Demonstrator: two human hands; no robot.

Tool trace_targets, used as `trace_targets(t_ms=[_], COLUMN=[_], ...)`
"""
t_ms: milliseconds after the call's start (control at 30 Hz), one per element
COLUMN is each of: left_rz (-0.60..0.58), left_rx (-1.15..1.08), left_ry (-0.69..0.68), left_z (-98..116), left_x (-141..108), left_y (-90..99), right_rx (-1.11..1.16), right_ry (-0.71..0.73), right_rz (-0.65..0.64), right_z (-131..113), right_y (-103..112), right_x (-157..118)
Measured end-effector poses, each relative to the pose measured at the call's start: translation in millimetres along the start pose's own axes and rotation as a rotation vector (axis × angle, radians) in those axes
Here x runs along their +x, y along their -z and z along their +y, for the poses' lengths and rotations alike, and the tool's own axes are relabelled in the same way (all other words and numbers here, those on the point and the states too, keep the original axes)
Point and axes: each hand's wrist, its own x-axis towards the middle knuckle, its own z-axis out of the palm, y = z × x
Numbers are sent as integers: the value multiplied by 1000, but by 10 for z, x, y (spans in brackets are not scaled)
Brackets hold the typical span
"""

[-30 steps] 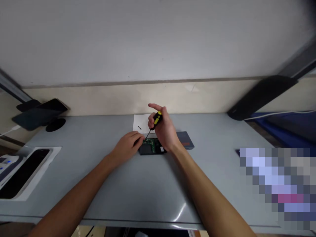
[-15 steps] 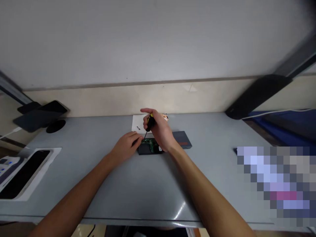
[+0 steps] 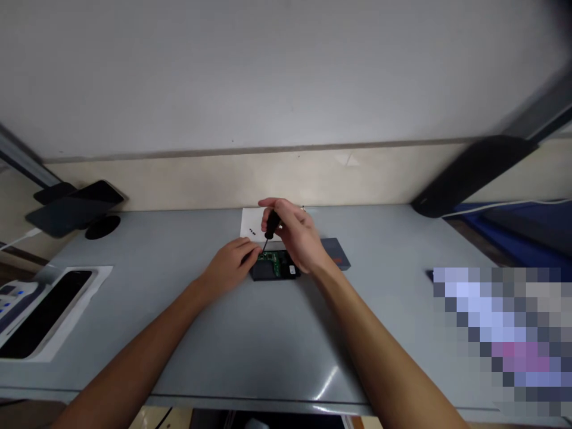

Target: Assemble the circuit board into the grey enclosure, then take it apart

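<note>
Clamped on a screwdriver (image 3: 271,225) with the right hand (image 3: 298,237), above a device (image 3: 264,272) lying flat on the table (image 3: 241,345), green board (image 3: 276,261) exposed. Angled down from the grip, leftward and toward the near side, to the device's far left corner; too small to tell whether touching at the tip. Stretched left to right along the device's long axis. Nearer that corner with the left hand (image 3: 227,265), fingers against the left end (pinching or merely steadying, impossible to tell). Bounded beyond by white paper (image 3: 248,218) bearing small dark pieces (image 3: 252,231), then closely by the wall (image 3: 201,182). Flanked on the right by a grey box (image 3: 337,249), partly hidden behind the right wrist. Broadest for movement toward the table's near edge, well apart from the phone (image 3: 49,310) at far left.
</note>
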Motion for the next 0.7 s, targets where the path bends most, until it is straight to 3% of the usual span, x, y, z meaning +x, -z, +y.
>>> trace_targets(t_ms=[300, 500, 700], left_rz=[13, 2, -14], left_rx=[6, -2, -3], left_ry=[-1, 18, 14], left_z=[-4, 17, 16], left_x=[2, 7, 11], left_y=[-11, 16, 15], right_rx=[-56, 46, 145], right_ry=[50, 1, -20], right_rz=[138, 73, 107], right_z=[102, 82, 114], right_y=[-66, 28, 16], right_x=[17, 59, 42])
